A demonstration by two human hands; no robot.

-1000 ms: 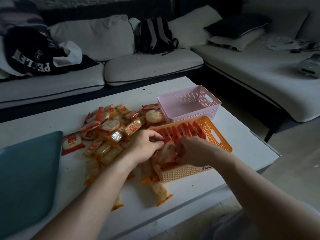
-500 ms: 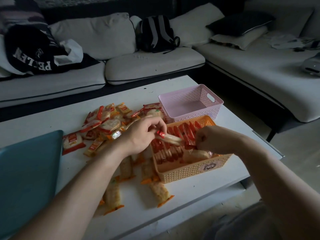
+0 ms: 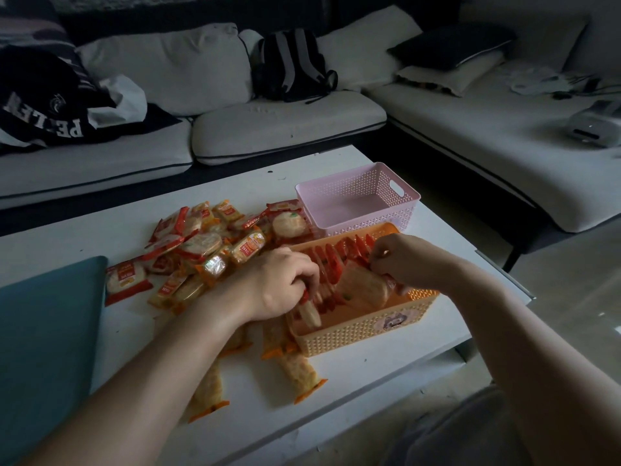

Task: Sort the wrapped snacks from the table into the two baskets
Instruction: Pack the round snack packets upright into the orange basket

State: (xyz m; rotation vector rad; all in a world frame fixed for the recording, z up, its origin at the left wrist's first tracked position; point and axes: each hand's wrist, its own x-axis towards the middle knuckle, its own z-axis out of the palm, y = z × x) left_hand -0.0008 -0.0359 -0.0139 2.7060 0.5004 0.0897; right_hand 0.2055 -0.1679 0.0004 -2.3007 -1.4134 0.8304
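"Teal mat [image 3: 50, 331] at your far left: does it matter?"

"No. What matters lies right of it: the pile of wrapped snacks [image 3: 201, 250] on the worktop [image 3: 353, 381], with a few long orange-ended ones [image 3: 299, 371] nearer me."

"And your left hand [image 3: 279, 290]?"

"Its fingers are curled round a red-ended snack [image 3: 311, 312], long axis near upright, which stands in the near left corner of the orange basket [image 3: 369, 331]."

"So the basket sits just right of that hand?"

"Yes, and the pile is just to its left, so I judge my left hand the nearer one for the next pick. A row of red packets [image 3: 349, 247] stands on edge along the basket."

"The right hand [image 3: 403, 260]?"

"Over the basket's middle, pinching the end of a pale packet [image 3: 366, 287] that leans against the row."

"And the pink basket [image 3: 406, 196]?"

"Behind the orange one, just beside it, with nothing in it that I can see."
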